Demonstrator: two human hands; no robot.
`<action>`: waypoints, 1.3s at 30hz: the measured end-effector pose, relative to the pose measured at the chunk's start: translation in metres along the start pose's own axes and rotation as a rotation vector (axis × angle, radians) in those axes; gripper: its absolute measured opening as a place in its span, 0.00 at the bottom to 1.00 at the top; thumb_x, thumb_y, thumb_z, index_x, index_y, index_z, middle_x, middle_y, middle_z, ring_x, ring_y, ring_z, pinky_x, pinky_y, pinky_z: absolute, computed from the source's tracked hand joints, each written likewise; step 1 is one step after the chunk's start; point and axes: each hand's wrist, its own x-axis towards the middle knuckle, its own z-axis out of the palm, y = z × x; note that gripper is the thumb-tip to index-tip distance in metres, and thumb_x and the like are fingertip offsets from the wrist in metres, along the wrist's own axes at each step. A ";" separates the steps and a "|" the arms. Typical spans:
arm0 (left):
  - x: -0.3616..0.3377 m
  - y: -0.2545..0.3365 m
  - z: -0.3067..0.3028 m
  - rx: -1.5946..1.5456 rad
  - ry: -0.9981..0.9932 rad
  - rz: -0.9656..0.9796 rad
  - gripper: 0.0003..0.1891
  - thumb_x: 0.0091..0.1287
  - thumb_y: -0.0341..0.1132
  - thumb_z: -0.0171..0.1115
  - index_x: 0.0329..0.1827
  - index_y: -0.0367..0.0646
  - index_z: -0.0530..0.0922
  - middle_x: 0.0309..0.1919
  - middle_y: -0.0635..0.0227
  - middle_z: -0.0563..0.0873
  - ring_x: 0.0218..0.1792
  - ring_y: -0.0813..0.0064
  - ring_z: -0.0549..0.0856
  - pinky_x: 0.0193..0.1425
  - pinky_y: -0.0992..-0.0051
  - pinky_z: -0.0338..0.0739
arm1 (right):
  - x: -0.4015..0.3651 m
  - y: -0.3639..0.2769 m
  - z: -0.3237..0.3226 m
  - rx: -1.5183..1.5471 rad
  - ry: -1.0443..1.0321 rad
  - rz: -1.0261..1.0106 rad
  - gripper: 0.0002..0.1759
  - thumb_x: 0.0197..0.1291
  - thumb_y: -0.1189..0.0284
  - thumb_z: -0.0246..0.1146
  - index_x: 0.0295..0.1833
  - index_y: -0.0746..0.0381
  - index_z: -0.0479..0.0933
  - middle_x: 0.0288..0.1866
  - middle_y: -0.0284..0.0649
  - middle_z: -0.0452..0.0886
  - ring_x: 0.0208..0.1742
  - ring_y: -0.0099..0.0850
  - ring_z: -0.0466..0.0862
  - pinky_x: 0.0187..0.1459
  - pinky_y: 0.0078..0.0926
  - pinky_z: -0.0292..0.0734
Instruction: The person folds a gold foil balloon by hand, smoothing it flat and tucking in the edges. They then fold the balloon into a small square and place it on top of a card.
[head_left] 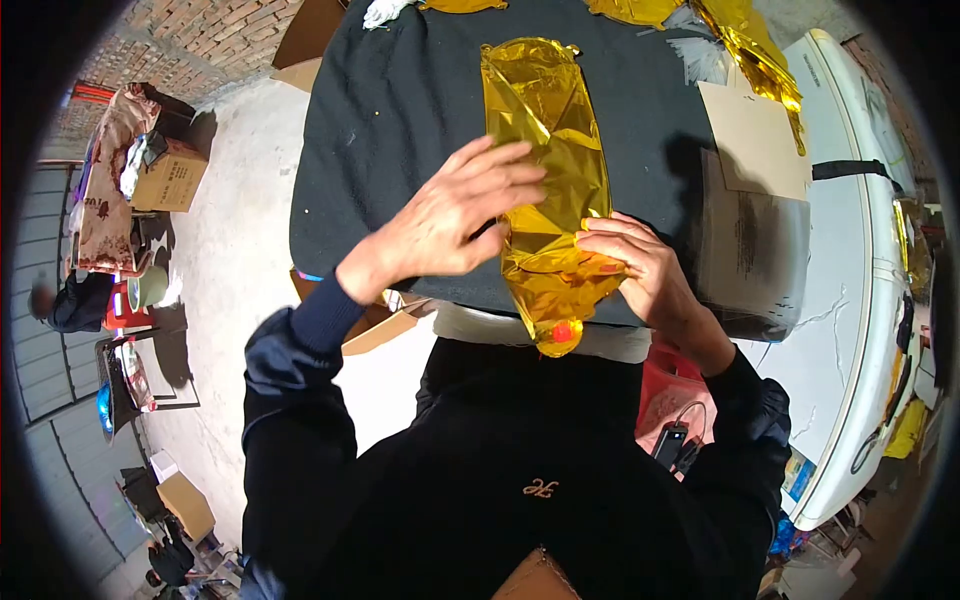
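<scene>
A shiny gold foil piece (570, 150) lies lengthwise on the dark cloth (400, 130), its lower end crumpled and hanging at the table's near edge. That end carries a round tip with a red-orange spot. Over the foil's left edge is my left hand (455, 210), fingers spread and slightly blurred, with nothing gripped between them. My right hand (640, 265) holds the foil's lower right edge, thumb and fingers closed on it.
More gold foil (745, 50) and white strips lie at the back right. Cardboard sheets (755, 140) rest at the table's right side. A white appliance (850, 260) stands beyond. A cardboard box (172, 178) and a person (80, 300) are at far left.
</scene>
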 end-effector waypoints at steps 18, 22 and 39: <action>-0.050 0.067 0.059 0.024 0.225 -0.284 0.19 0.62 0.28 0.72 0.58 0.46 0.89 0.63 0.67 0.90 0.72 0.64 0.83 0.83 0.51 0.64 | -0.006 -0.001 0.004 -0.203 -0.014 -0.106 0.18 0.57 0.80 0.67 0.55 0.66 0.84 0.64 0.44 0.86 0.73 0.46 0.80 0.74 0.48 0.74; -0.051 0.066 0.060 -0.007 0.236 -0.305 0.19 0.63 0.28 0.72 0.58 0.48 0.90 0.62 0.70 0.90 0.72 0.67 0.82 0.84 0.51 0.63 | -0.006 -0.003 0.003 -0.252 0.024 -0.115 0.20 0.57 0.79 0.68 0.56 0.65 0.85 0.65 0.44 0.84 0.72 0.48 0.78 0.72 0.45 0.75; -0.049 0.060 0.055 -0.161 0.253 -0.396 0.10 0.73 0.38 0.69 0.48 0.45 0.93 0.56 0.66 0.93 0.68 0.69 0.84 0.81 0.52 0.61 | -0.003 0.014 0.009 -0.092 0.172 0.025 0.15 0.51 0.84 0.69 0.47 0.66 0.85 0.47 0.44 0.85 0.52 0.46 0.81 0.55 0.39 0.80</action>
